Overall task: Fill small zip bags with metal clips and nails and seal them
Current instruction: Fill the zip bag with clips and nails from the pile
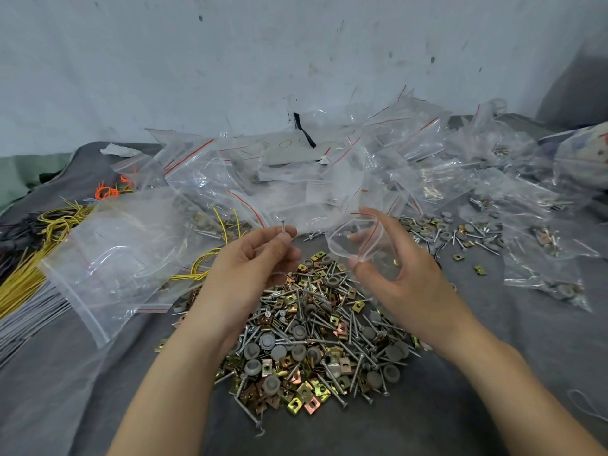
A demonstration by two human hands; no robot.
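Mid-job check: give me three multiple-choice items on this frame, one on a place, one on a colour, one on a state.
1. Where is the pile of clips and nails?
A. In a box
B. On the cloth, below both hands
C. On a shelf

2. What colour is the stripe on the bag in the right hand?
A. Blue
B. Green
C. Red

3. What is the left hand doing?
A. Pinching a nail
B. Lying flat on the cloth
C. Holding scissors

Answers:
1 B: the pile lies loose on the grey cloth under the hands.
2 C: a red line runs along the bag's mouth.
3 A: its fingertips grip one nail, head up.
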